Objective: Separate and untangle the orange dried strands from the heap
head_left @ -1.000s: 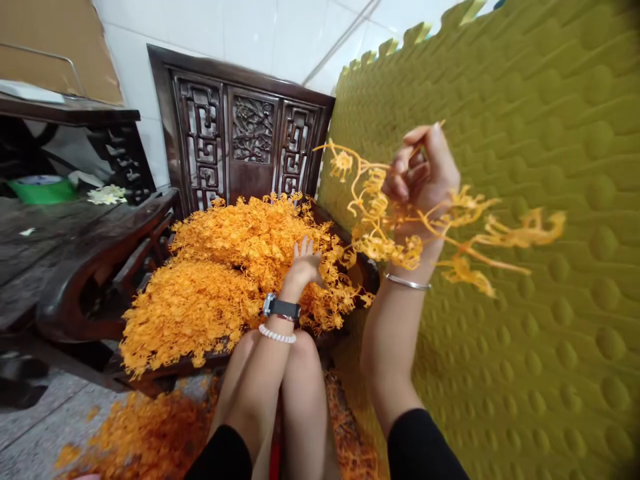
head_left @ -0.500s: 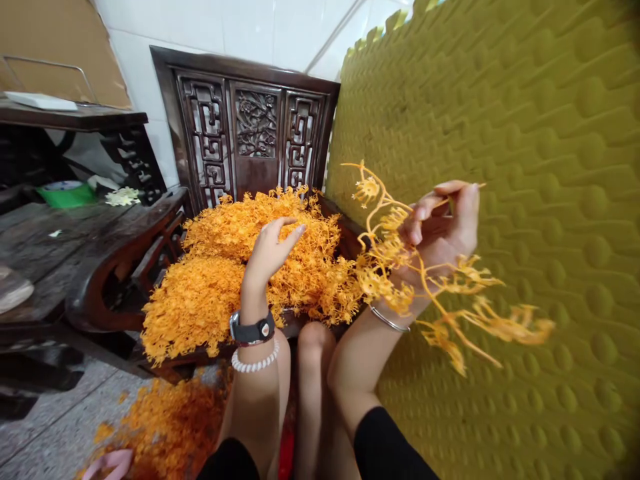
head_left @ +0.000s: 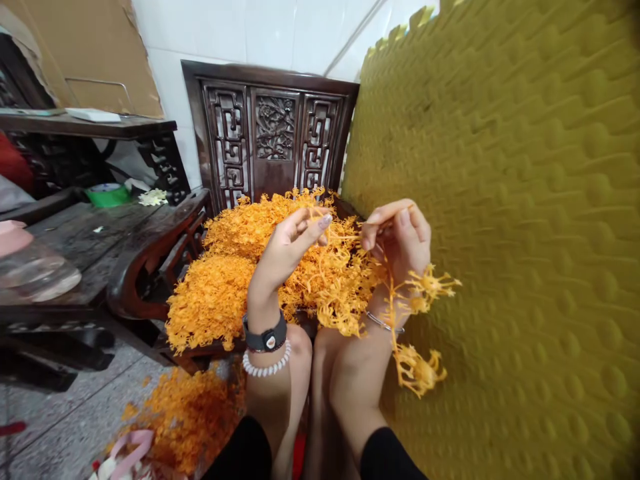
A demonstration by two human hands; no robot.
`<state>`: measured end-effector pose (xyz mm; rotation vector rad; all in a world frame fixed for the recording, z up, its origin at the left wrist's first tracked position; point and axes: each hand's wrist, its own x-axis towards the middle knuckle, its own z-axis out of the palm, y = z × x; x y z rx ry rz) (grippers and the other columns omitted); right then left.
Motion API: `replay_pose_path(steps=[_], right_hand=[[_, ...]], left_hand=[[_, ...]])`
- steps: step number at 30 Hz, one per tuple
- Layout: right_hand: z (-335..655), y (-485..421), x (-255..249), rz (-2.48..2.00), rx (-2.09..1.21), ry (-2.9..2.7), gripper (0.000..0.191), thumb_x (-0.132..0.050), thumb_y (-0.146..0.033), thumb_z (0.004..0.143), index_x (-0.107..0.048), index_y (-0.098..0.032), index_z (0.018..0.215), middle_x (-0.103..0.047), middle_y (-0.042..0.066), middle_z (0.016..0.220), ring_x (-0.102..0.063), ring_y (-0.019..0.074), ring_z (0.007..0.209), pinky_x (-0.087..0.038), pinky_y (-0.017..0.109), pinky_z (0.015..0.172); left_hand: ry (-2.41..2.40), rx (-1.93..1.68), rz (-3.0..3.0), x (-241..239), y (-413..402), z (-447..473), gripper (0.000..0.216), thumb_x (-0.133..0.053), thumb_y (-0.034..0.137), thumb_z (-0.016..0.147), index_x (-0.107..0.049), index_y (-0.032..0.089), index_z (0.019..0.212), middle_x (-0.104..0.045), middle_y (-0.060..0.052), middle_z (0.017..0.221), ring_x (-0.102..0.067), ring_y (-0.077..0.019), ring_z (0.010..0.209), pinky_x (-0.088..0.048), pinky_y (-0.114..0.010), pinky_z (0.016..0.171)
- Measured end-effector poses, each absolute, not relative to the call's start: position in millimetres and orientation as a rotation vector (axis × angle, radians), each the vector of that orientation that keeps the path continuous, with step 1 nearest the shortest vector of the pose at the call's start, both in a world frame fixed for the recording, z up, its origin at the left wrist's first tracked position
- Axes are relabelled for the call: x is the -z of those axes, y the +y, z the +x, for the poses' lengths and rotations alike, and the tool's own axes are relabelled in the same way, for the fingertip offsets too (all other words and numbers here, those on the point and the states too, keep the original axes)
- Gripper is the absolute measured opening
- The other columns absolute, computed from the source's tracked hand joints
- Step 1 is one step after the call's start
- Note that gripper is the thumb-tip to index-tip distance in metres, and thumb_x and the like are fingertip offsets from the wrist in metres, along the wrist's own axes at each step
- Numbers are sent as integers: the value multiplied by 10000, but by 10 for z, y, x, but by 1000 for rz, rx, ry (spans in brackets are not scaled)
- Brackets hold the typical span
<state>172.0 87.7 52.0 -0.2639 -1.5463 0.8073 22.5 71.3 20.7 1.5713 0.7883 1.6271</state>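
A big heap of orange plastic flower sprigs [head_left: 235, 273] fills the seat of a dark carved wooden chair [head_left: 273, 130]. My left hand [head_left: 293, 243], with a black watch and a white bead bracelet on the wrist, is raised over the heap and pinches a thin orange sprig between thumb and fingers. My right hand [head_left: 400, 233], wearing a silver bangle, is closed on the stems of a bunch of orange sprigs [head_left: 415, 333] that dangles below the wrist. The two hands are close together, a few centimetres apart, above my bare knees.
A tall olive-green foam mat [head_left: 525, 233] with raised bumps stands close on the right. More orange sprigs [head_left: 185, 417] lie on the grey floor under the chair. A dark wooden table [head_left: 75, 240] at left carries a green tape roll [head_left: 107, 195] and white flowers.
My right hand came down and leftward with its bunch. My left hand rose off the heap, pinched a sprig and moved toward the right hand. The camera view drifted left.
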Motion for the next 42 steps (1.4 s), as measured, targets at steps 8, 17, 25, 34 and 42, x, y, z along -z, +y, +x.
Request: replay_pose_path(steps=[8, 17, 25, 34, 42], right_hand=[[1814, 1088, -283, -347, -1067, -1775, 711, -165, -694, 813, -667, -229, 619, -614, 63, 630, -523, 134, 477, -427, 327, 498], [1582, 1104, -219, -718, -974, -1883, 217, -563, -398, 814, -657, -243, 934, -656, 14, 978, -582, 142, 978, -425, 312, 924], [1469, 1101, -63, -633, -996, -1760, 241, -519, -349, 850, -575, -185, 683, -562, -22, 630, -530, 84, 601, -429, 229, 591], [1503, 1021, -104, -553, -1141, -1772, 243, -530, -347, 845, -545, -192, 659, -557, -29, 575, -535, 77, 518, -444, 222, 523], [1485, 970, -165, -496, -1220, -1661, 343, -526, -387, 839, -469, -193, 561, -446, -51, 477, -440, 61, 419, -408, 213, 445]], left_hand=[[785, -1740, 1343, 40, 816, 102, 111, -685, 285, 717, -636, 187, 740, -637, 0, 753, -568, -103, 730, -443, -241, 708], [874, -1746, 1455, 96, 827, 44, 751, -681, 252, 718, -318, 257, 1375, -531, 52, 632, -507, -115, 608, -431, -249, 648], [833, -1677, 1547, 82, 699, 81, 757, -627, 203, 766, -238, 283, 1410, -513, 30, 698, -515, -127, 673, -450, -252, 692], [671, -1685, 1423, 86, 699, 131, 264, -556, 263, 836, -500, 261, 1093, -495, 29, 691, -492, -101, 626, -437, -212, 616], [667, -1563, 1559, 98, 690, 179, 280, -508, 334, 868, -524, 181, 633, -436, 26, 545, -395, -84, 506, -348, -215, 487]])
